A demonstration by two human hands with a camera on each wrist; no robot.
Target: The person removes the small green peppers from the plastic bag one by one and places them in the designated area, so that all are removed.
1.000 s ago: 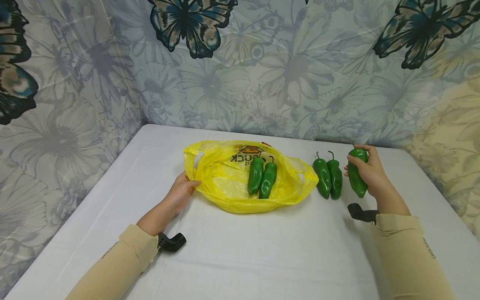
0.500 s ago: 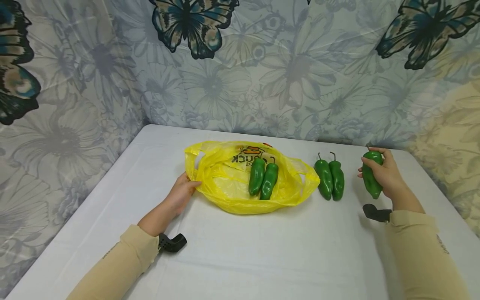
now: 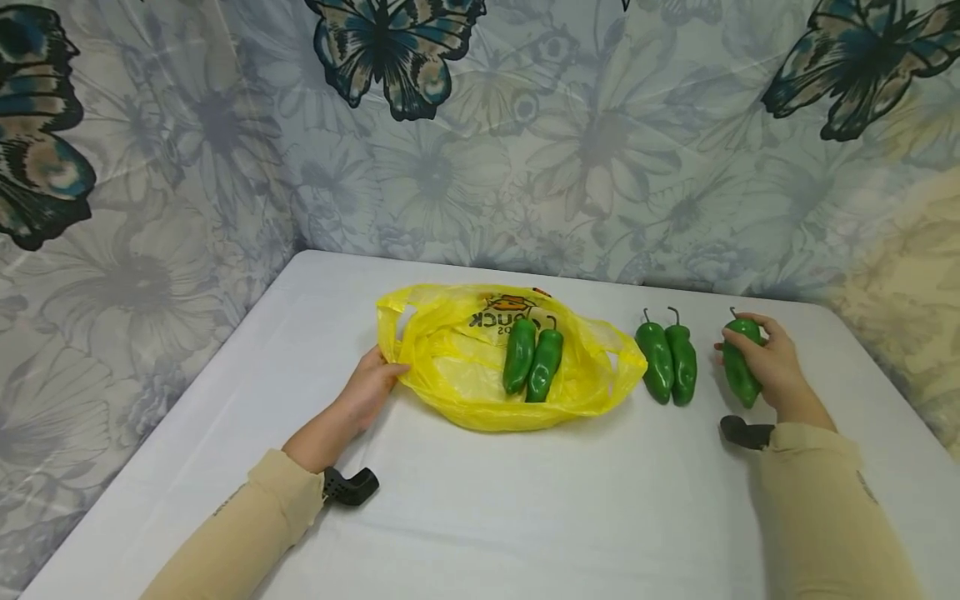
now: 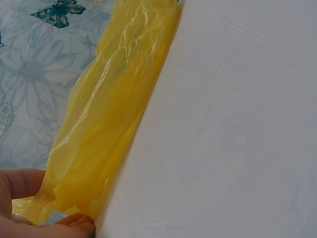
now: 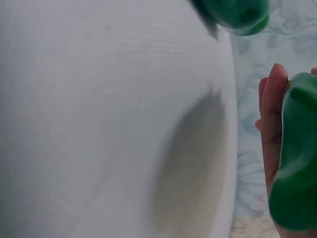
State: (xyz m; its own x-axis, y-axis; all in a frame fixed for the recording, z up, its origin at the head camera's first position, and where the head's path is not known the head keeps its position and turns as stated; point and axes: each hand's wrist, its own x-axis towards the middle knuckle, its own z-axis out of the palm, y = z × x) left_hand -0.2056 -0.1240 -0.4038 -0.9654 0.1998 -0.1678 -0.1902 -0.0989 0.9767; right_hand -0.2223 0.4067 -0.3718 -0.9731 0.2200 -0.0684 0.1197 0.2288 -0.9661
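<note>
My left hand (image 3: 372,385) pinches the left edge of a yellow plastic bag (image 3: 450,408), which lies with its mouth spread. In the left wrist view, thumb and fingers hold the thin plastic. Two green peppers (image 3: 519,357) lie side by side inside the bag, toward its right half. At the right of the table my right hand (image 3: 776,367) grips another green pepper (image 3: 741,375), thumb on the near side, stem up. The right wrist view shows this pepper (image 5: 299,163) against the fingers, with a shadow on the cloth.
Two more green peppers (image 3: 656,363) lie together between the bag and my right hand. A white cloth covers the table (image 3: 540,508). Behind it hangs a patterned fabric (image 3: 450,200) with butterflies and flowers, meeting the table's back edge.
My right hand, gripping the pepper, moved right, away from the two loose peppers, then dropped lower. The left hand keeps its hold on the bag. The view shifted slightly.
</note>
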